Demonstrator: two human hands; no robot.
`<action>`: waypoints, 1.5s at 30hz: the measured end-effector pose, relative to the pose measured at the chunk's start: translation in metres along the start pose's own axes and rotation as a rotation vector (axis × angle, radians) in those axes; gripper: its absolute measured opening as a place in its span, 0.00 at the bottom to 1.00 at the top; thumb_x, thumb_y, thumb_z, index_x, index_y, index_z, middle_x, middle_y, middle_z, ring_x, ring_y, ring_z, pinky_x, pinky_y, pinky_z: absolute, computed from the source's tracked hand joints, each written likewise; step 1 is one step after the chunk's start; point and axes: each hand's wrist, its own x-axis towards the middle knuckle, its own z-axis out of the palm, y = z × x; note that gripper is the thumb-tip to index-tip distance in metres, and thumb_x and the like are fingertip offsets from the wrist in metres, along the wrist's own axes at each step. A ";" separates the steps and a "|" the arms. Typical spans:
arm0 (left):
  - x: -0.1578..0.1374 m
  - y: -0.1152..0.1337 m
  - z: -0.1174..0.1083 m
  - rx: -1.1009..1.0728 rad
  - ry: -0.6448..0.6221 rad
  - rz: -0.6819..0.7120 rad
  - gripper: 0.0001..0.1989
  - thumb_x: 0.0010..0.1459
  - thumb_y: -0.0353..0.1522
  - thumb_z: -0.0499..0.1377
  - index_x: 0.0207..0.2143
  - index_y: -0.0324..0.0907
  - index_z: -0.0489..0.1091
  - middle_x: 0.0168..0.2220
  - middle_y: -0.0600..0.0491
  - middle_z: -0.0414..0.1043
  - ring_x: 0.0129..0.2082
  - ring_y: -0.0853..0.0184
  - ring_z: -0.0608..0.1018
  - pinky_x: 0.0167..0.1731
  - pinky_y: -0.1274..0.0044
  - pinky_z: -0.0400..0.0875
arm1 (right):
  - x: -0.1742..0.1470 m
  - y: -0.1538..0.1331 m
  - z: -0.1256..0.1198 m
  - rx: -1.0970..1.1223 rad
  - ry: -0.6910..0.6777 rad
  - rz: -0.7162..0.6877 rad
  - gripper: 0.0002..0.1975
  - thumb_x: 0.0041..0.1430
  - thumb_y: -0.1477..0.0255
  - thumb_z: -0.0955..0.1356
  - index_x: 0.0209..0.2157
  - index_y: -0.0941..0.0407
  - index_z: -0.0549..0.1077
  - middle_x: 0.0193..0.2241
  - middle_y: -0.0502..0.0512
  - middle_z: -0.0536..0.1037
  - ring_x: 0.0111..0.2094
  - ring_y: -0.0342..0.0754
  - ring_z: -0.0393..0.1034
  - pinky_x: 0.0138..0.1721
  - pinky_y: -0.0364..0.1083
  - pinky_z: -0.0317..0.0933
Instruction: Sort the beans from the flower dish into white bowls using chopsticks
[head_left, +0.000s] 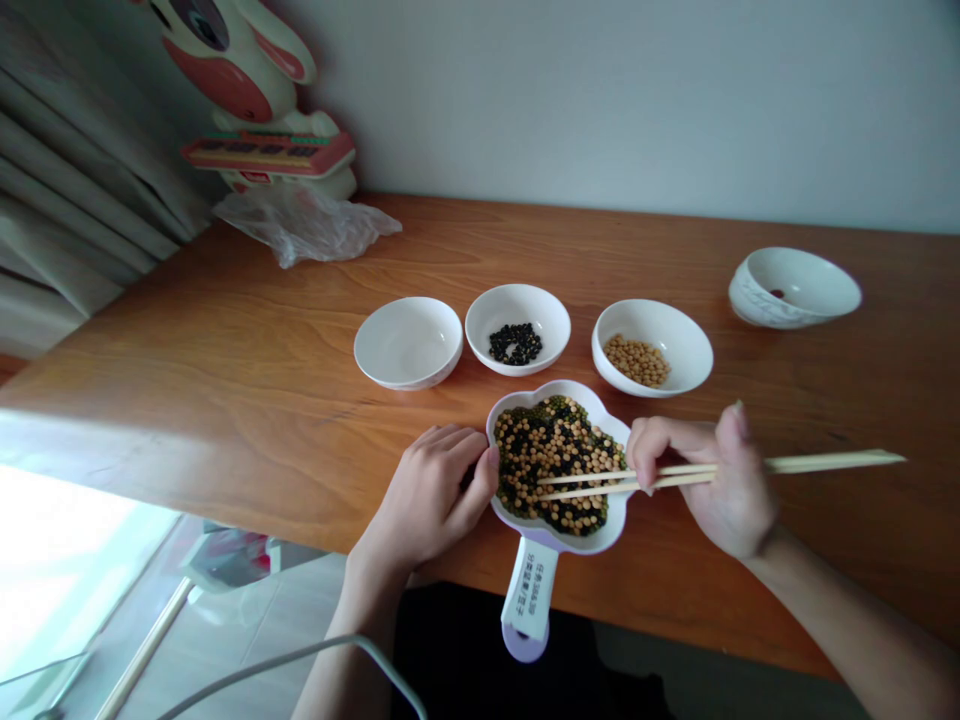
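Nearest, a grey cable (360, 640) curves up in front of the left forearm, with dark clothing (480, 655) just right of it. At the near edge of the wooden table (285, 370) lies a white and purple petal-shaped dish (618, 515), its handle jutting out past the edge toward the person and bearing a printed label (531, 590). Inside is a mixture of yellow, black and green beans (559, 430).

On the dish's left side, the left hand (439, 490) rests with fingers bent and close together, thumb tip at the rim; I cannot tell whether they pinch it. From the right, the right hand (709, 470) pinches a pair of pale chopsticks (817, 462), fingers on the dish's right rim. Their tips sit slightly apart among the beans; whether they grip one is too small to tell.

Just beyond the dish, three white bowls stand in a row: a left bowl (409, 340), a middle bowl (517, 303) with black beans and a right bowl (688, 362) with yellow ones. Farther right and back stands a patterned bowl (817, 285) holding something small and reddish. At far left, a toy animal with a keyboard (262, 152) stands behind crumpled clear plastic (322, 230), beside a curtain (67, 180).
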 end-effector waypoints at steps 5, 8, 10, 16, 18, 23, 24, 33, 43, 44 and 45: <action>0.000 0.000 0.000 -0.002 0.002 0.000 0.18 0.76 0.35 0.47 0.29 0.43 0.59 0.30 0.53 0.68 0.31 0.65 0.69 0.38 0.71 0.62 | 0.000 0.003 0.001 0.019 0.017 0.000 0.43 0.70 0.41 0.47 0.22 0.53 0.74 0.20 0.55 0.70 0.25 0.50 0.64 0.30 0.50 0.58; 0.001 0.000 0.000 -0.005 -0.003 0.001 0.18 0.76 0.35 0.47 0.29 0.43 0.58 0.30 0.53 0.68 0.31 0.65 0.68 0.37 0.71 0.61 | 0.001 0.004 0.002 0.033 0.032 -0.006 0.43 0.71 0.42 0.47 0.21 0.53 0.75 0.19 0.55 0.70 0.25 0.50 0.63 0.30 0.51 0.57; 0.001 -0.001 0.000 -0.005 -0.003 0.003 0.18 0.76 0.35 0.47 0.29 0.43 0.58 0.30 0.53 0.68 0.31 0.65 0.68 0.37 0.71 0.61 | 0.001 0.004 0.002 0.041 0.044 -0.014 0.43 0.71 0.42 0.47 0.21 0.53 0.75 0.19 0.55 0.70 0.24 0.50 0.63 0.30 0.51 0.57; 0.000 -0.001 0.001 -0.002 -0.006 0.002 0.18 0.76 0.35 0.47 0.29 0.43 0.59 0.30 0.53 0.69 0.31 0.65 0.69 0.38 0.71 0.62 | 0.002 0.000 0.001 0.078 0.085 -0.037 0.43 0.72 0.43 0.48 0.20 0.53 0.75 0.18 0.55 0.68 0.23 0.50 0.62 0.29 0.51 0.56; 0.000 -0.001 0.001 0.005 -0.005 0.003 0.18 0.76 0.35 0.47 0.29 0.43 0.59 0.30 0.53 0.69 0.31 0.65 0.69 0.38 0.70 0.63 | 0.003 -0.002 0.000 0.094 0.115 -0.066 0.43 0.72 0.43 0.48 0.19 0.53 0.76 0.17 0.55 0.68 0.22 0.50 0.62 0.28 0.51 0.56; 0.000 -0.001 0.002 0.013 0.001 -0.002 0.17 0.76 0.35 0.47 0.30 0.43 0.60 0.30 0.53 0.68 0.31 0.65 0.69 0.38 0.70 0.63 | 0.005 -0.009 -0.013 0.067 0.258 -0.207 0.43 0.72 0.44 0.49 0.19 0.51 0.78 0.14 0.57 0.67 0.22 0.52 0.62 0.29 0.53 0.55; 0.000 -0.001 0.002 0.013 0.003 -0.002 0.17 0.76 0.35 0.47 0.30 0.43 0.60 0.30 0.53 0.69 0.31 0.65 0.70 0.38 0.70 0.63 | 0.005 -0.009 -0.019 0.041 0.302 -0.246 0.43 0.72 0.44 0.49 0.18 0.51 0.78 0.14 0.57 0.67 0.22 0.52 0.63 0.29 0.53 0.55; -0.001 -0.004 0.002 0.003 0.007 0.008 0.17 0.75 0.34 0.48 0.29 0.44 0.59 0.29 0.54 0.69 0.31 0.65 0.70 0.38 0.71 0.62 | 0.001 -0.004 -0.059 -0.417 0.660 -0.596 0.40 0.67 0.39 0.54 0.20 0.50 0.79 0.19 0.60 0.73 0.24 0.56 0.68 0.31 0.55 0.56; -0.001 -0.005 0.004 0.023 0.008 0.009 0.18 0.76 0.35 0.47 0.29 0.44 0.59 0.29 0.53 0.68 0.31 0.64 0.70 0.37 0.71 0.63 | -0.002 0.001 -0.059 -0.616 0.683 -0.648 0.36 0.72 0.47 0.53 0.26 0.51 0.80 0.26 0.61 0.78 0.30 0.57 0.71 0.32 0.55 0.56; -0.001 -0.005 0.004 0.024 0.009 0.009 0.18 0.76 0.35 0.47 0.29 0.44 0.59 0.29 0.53 0.68 0.31 0.64 0.70 0.37 0.71 0.63 | -0.001 0.000 -0.056 -0.537 0.676 -0.653 0.36 0.72 0.47 0.53 0.25 0.51 0.80 0.25 0.60 0.77 0.29 0.57 0.70 0.31 0.55 0.55; -0.001 -0.004 0.004 0.024 0.010 0.009 0.18 0.76 0.35 0.47 0.29 0.44 0.59 0.29 0.53 0.68 0.31 0.64 0.70 0.37 0.71 0.63 | 0.000 -0.001 -0.052 -0.435 0.653 -0.650 0.36 0.72 0.48 0.54 0.24 0.51 0.80 0.24 0.60 0.76 0.28 0.56 0.69 0.30 0.54 0.54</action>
